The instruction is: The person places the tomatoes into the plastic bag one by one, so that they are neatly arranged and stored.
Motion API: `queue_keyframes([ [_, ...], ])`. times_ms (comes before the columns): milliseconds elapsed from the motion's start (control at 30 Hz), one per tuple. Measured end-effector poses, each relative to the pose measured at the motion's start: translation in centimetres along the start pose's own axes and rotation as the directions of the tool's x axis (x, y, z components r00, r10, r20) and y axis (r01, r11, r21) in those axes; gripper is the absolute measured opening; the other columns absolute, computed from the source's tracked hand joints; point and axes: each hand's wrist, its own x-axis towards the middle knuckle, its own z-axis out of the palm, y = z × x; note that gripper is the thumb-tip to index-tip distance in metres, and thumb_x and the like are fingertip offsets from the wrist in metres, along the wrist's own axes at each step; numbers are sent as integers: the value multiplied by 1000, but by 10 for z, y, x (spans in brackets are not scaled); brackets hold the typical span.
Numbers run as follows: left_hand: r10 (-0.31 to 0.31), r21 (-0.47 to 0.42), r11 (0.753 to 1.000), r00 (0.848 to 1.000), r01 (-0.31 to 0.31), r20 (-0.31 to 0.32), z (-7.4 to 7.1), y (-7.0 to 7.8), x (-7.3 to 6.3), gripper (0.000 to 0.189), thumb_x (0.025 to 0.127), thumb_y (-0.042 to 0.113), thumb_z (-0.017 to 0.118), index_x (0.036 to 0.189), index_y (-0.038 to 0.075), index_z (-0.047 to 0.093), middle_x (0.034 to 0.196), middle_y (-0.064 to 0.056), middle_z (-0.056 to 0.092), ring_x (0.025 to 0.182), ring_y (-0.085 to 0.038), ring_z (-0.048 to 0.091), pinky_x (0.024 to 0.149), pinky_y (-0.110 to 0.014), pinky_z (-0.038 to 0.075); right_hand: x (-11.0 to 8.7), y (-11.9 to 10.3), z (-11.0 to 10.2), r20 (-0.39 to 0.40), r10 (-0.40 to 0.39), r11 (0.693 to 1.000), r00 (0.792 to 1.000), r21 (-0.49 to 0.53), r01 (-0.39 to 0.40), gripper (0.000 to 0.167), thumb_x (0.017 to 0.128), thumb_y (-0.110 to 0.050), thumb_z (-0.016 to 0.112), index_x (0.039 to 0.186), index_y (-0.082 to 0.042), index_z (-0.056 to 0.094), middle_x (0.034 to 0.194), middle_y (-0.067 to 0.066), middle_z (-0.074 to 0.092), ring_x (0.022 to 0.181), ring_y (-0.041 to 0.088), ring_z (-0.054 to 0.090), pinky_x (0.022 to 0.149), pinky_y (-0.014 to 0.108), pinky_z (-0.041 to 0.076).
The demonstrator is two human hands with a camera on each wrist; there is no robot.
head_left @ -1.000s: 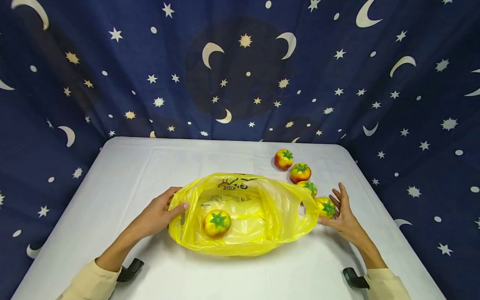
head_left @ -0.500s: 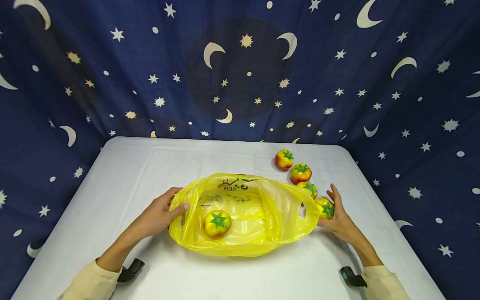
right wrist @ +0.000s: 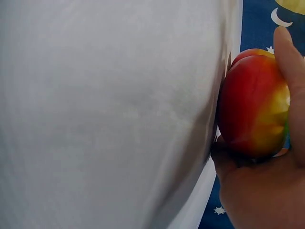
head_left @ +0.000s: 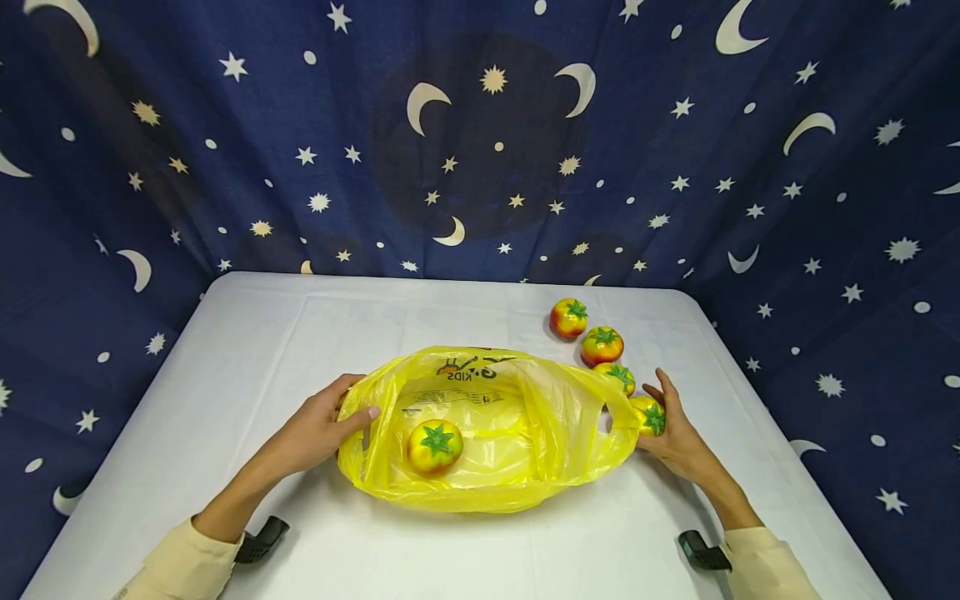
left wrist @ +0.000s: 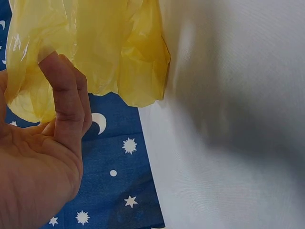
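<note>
A yellow plastic bag (head_left: 480,496) lies mouth-up on the table in the head view. One toy tomato (head_left: 434,447), yellow-red with a green leafy top, sits inside it. My left hand (head_left: 318,429) holds the bag's left rim, thumb inside and fingers outside; in the left wrist view those fingers (left wrist: 69,102) curl against the plastic film (left wrist: 97,47). On the right, my right hand (head_left: 681,442) grips another toy tomato (head_left: 649,416) beside the bag's right handle. In the right wrist view this tomato (right wrist: 252,105) lies between thumb and fingers, still low by the white cloth.
Behind the held one, three more toy tomatoes run in a slanting line: a near one (head_left: 617,377) partly hidden by the bag, a middle one (head_left: 601,346) and a far one (head_left: 567,318). A starry dark-blue curtain (head_left: 480,167) surrounds the white table (head_left: 375,304).
My right hand has moved a little left and its fingers have come in around the nearest toy tomato, which has shifted slightly left. The left hand and the bag stay put.
</note>
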Motion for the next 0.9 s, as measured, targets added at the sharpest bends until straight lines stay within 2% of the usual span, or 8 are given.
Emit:
queue_keyframes([
  [167,-6,4,1000,1000,6,-4,0,0,0,53,101,28,65,143,3,45,112,-14,66,82,-19,68,72,-33,56,1,0,-1,-1,10,1000,1000,24,-10,118,84,3,80,159,-4,-11,155,40,18,134,52,31,92,2,28],
  [300,-6,-1,1000,1000,6,-2,0,0,-1,53,101,28,65,143,3,45,111,-14,66,81,-20,68,72,-33,56,-1,-2,-3,-15,27,1000,1000,1,-27,113,86,1,78,160,-5,-6,154,38,24,128,32,41,91,3,31],
  [400,-9,0,1000,1000,9,-3,0,0,-1,53,101,28,65,143,3,45,111,-14,66,81,-20,68,72,-33,56,-4,-5,-4,-46,40,997,998,-62,-42,104,89,-5,78,161,-3,3,152,34,31,121,17,44,89,4,33],
  [567,-15,0,1000,1000,15,-3,-1,0,-2,54,101,29,65,144,3,44,111,-14,67,81,-20,69,71,-32,56,-7,-11,-10,-110,65,980,992,-181,-85,87,93,-16,76,158,-1,21,140,29,46,108,19,51,81,9,42],
  [733,-14,-1,1000,1000,14,3,0,0,-1,54,101,28,65,144,3,44,111,-14,67,81,-20,69,71,-32,57,-8,-20,-18,-158,63,976,985,-195,-94,74,94,-21,76,152,-3,34,128,24,53,96,20,54,74,18,49],
  [900,-14,12,1000,1000,14,1,1,1,-1,54,101,29,64,144,3,44,111,-13,67,82,-20,68,72,-33,56,-7,-32,-25,-202,27,971,979,-227,-74,69,92,-23,78,146,-4,41,122,22,54,88,18,52,68,19,49],
])
